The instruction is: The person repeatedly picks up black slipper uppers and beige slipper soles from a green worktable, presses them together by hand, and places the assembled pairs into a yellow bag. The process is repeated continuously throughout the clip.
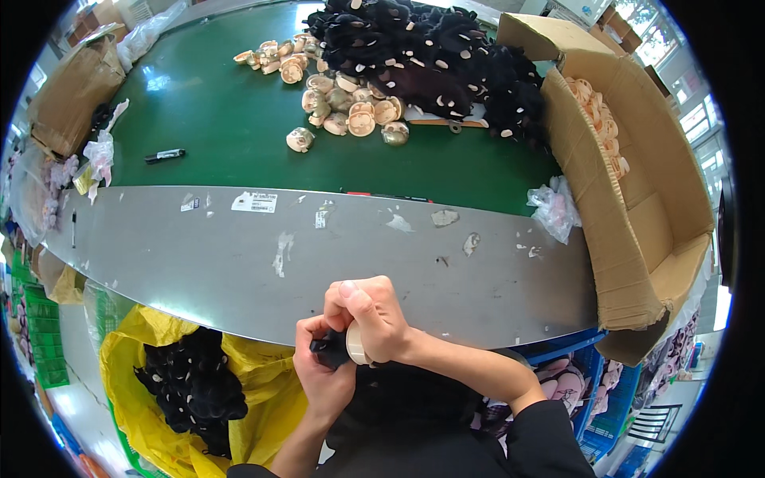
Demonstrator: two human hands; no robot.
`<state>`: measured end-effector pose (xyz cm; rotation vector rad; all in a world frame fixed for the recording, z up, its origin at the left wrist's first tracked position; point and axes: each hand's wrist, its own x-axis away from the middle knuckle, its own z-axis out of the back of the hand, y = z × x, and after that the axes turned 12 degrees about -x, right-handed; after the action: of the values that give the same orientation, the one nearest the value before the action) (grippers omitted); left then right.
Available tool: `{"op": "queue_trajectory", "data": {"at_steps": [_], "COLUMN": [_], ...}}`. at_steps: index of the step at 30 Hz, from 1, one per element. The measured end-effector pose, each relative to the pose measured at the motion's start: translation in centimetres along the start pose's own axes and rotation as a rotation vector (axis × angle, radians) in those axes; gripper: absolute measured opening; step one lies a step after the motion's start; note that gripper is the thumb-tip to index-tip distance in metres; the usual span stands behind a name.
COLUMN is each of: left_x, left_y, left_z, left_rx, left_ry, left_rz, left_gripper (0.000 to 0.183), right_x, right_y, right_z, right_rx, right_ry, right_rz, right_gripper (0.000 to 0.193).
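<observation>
Close to my body, in front of the table's near edge, both hands work together on one small item. My left hand (323,374) is closed round a black plush piece (331,349). Against it sits a cream plastic shell (355,343), gripped by my right hand (373,315), whose fist is curled over its top. The fingers hide how the two parts meet. Farther off on the green mat, similar cream doll-head shells (361,119) lie in a loose group beside a large heap of black plush pieces (406,56).
An open cardboard box (613,239) with peach plastic parts (598,119) stands at the right. A yellow bag (263,374) holding black plush pieces (195,390) is at lower left. A marker (165,156) lies on the green mat (215,119); crumpled clear plastic (555,209) sits near the box.
</observation>
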<state>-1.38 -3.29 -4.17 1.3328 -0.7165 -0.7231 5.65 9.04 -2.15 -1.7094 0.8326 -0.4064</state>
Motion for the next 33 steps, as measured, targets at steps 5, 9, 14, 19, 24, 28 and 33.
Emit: {"op": "queue_trajectory", "data": {"at_steps": [5,9,14,19,24,28,33], "left_x": [-1.7,-2.1,-2.5,-2.3,-2.8,-3.5,-3.1], "left_y": [1.1,0.1,1.4,0.7,1.0,0.5,0.8], "left_z": [0.3,0.9,0.6,-0.2,0.5,-0.1,-1.6], "left_rx": [0.218,0.206,0.608,0.622,-0.257,-0.405,-0.448], "left_ry": [0.116,-0.012,-0.158,-0.149,-0.004,0.023,-0.015], "left_rz": [0.035,0.099,0.331,0.063,-0.442,-0.495,-0.532], "left_gripper": [0.032,0.017,0.007,0.016,0.019,0.019,0.017], "right_x": [0.0,1.3,2.4,3.1,3.2,3.2,3.6], "right_y": [-1.0,-1.5,-2.3,-2.8,-2.0,-0.4,0.7], "right_z": [1.6,2.1,2.4,2.1,1.8,1.3,2.2], "right_rx": [0.423,0.606,0.605,0.719,0.903,0.829,0.538], "right_ry": [0.023,0.049,0.050,0.101,0.170,0.283,0.409], "right_rz": [0.277,0.371,0.370,0.487,0.647,0.591,0.439], "right_gripper": [0.024,0.037,0.043,0.046,0.046,0.042,0.023]}}
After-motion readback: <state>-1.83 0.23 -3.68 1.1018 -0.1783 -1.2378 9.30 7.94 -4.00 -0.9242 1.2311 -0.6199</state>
